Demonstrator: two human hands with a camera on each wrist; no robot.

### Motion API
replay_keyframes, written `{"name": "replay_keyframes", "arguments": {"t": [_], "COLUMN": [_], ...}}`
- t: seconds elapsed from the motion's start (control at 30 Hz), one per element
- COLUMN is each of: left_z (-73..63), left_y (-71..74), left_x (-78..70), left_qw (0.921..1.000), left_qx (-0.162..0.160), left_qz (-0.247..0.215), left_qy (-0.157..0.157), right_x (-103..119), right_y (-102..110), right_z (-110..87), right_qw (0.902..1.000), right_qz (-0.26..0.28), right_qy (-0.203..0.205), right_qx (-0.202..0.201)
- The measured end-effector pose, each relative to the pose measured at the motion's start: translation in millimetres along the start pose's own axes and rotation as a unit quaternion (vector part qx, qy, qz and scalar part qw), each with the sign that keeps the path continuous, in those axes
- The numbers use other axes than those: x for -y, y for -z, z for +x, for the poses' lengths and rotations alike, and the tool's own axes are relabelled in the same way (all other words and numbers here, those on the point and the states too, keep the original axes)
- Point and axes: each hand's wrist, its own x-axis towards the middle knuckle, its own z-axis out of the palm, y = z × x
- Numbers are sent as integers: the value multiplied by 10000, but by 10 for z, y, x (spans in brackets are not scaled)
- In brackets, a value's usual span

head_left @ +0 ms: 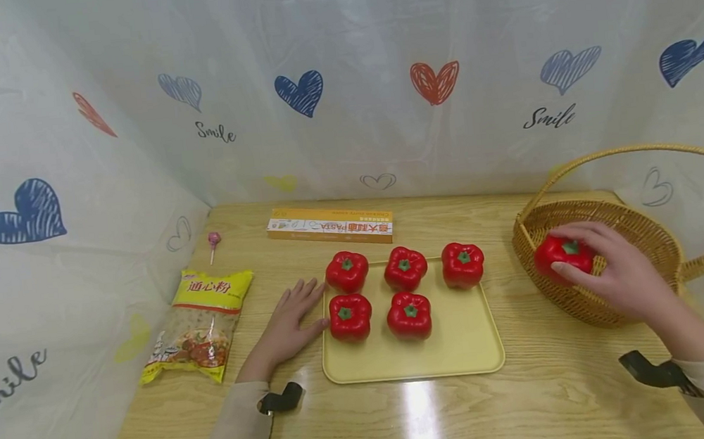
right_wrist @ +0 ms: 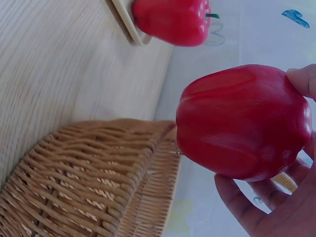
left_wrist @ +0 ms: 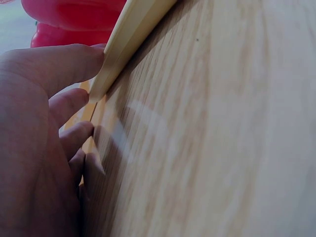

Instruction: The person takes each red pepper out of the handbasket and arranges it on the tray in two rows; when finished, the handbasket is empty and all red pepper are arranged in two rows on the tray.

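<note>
My right hand point(head_left: 618, 268) grips a red bell pepper point(head_left: 559, 256) with a green stem, over the left side of the wicker basket point(head_left: 540, 293). In the right wrist view the held pepper point(right_wrist: 242, 123) is above the basket's rim point(right_wrist: 143, 168), between thumb and fingers. Several more red peppers point(head_left: 410, 316) sit on the pale yellow tray point(head_left: 456, 351), three in the back row and two in front. My left hand point(head_left: 289, 328) lies with fingers extended at the tray's left edge; in the left wrist view its thumb point(left_wrist: 74, 61) touches the tray's rim point(left_wrist: 116, 54).
Behind the tray lies a long pasta box point(head_left: 330, 225). A yellow bag of macaroni point(head_left: 199, 322) and a pink lollipop point(head_left: 214, 240) are at the left. The basket's tall handle point(head_left: 632, 149) arches up. A curtain printed with hearts point(head_left: 300, 95) hangs behind the table.
</note>
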Motion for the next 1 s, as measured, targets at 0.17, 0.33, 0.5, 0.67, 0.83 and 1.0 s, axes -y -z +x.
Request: {"name": "replay_keyframes", "arguments": {"t": [0.17, 0.33, 0.5, 0.67, 0.83, 1.0], "left_z": [2, 2, 0, -3, -2, -1], "left_y": [2, 4, 7, 8, 9, 5], "left_x": [-6, -11, -12, -10, -8, -4], "left_qw": [10000, 10000, 10000, 10000, 10000, 10000], "left_qx": [2, 8, 1, 0, -10, -2], "left_qz": [24, 27, 1, 12, -1, -15], "left_qy": [-10, 4, 16, -2, -14, -26], "right_x": [50, 95, 146, 179, 195, 244], "right_y": [-43, -92, -146, -199, -241, -303], "right_z": [-23, -42, -59, -84, -108, -127], "right_qw": [10000, 10000, 9997, 9994, 9990, 9989], "right_qz": [26, 1, -2, -48, -49, -71], "right_qy": [11, 89, 254, 335, 448, 468], "right_qx": [26, -10, -36, 51, 7, 72]}}
